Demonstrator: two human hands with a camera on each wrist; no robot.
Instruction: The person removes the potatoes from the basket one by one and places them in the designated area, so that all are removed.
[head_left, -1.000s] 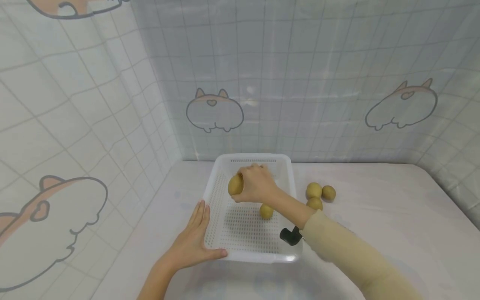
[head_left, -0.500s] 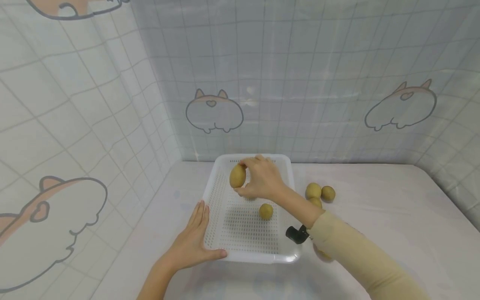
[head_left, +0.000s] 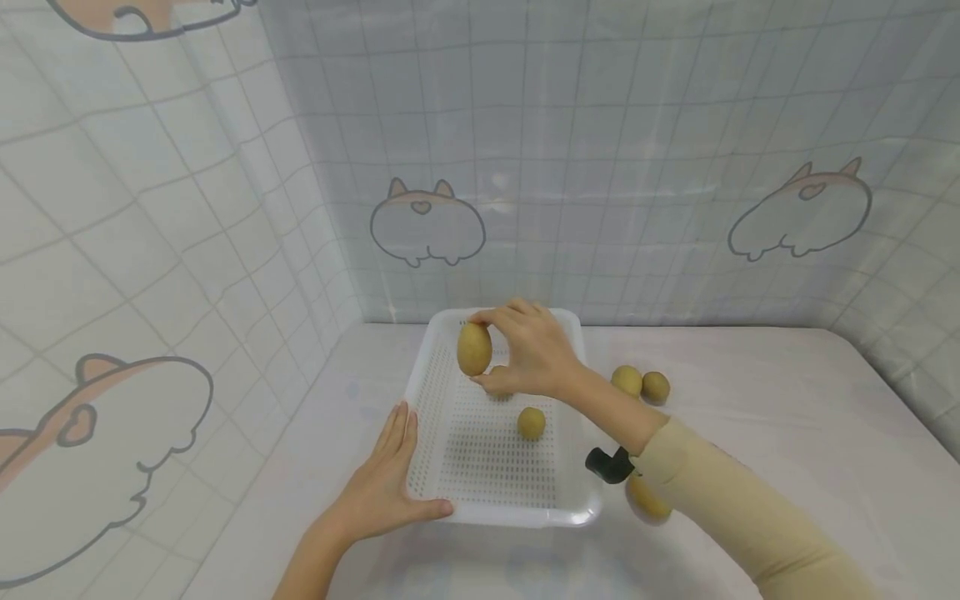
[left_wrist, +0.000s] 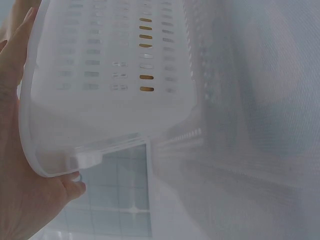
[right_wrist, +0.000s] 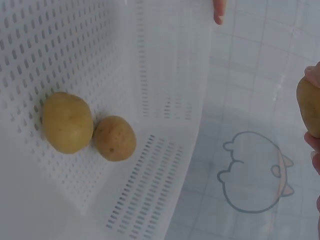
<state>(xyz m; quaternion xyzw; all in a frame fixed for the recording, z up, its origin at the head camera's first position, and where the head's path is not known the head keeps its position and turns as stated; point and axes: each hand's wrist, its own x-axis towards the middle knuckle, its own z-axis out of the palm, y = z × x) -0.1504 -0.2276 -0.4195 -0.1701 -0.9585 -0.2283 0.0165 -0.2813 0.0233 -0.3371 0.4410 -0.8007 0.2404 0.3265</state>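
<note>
My right hand (head_left: 531,350) pinches a yellow-brown potato (head_left: 474,349) between thumb and fingers, raised above the white perforated plastic basket (head_left: 517,517). At the right edge of the right wrist view, part of this held potato (right_wrist: 310,107) shows with fingertips against it. Two other potatoes lie on the basket floor, a round potato (head_left: 532,423) and one potato (head_left: 498,382) partly behind my right hand. My left hand (head_left: 386,483) rests on the basket's near left corner, fingers straight along the left rim and thumb along the front rim.
On the table right of the basket lie a yellow potato (head_left: 626,380) and a browner potato (head_left: 656,388). Another potato (head_left: 648,500) sits nearer, partly under the right sleeve (head_left: 735,508). A black wrist-camera piece (head_left: 609,465) hangs by the right wrist. Grid-patterned curtains (head_left: 600,167) enclose the table.
My right hand has lifted the potato slightly and drawn its wrist to the right. Its move uncovers a potato in the basket and one by the sleeve. The left hand stays put.
</note>
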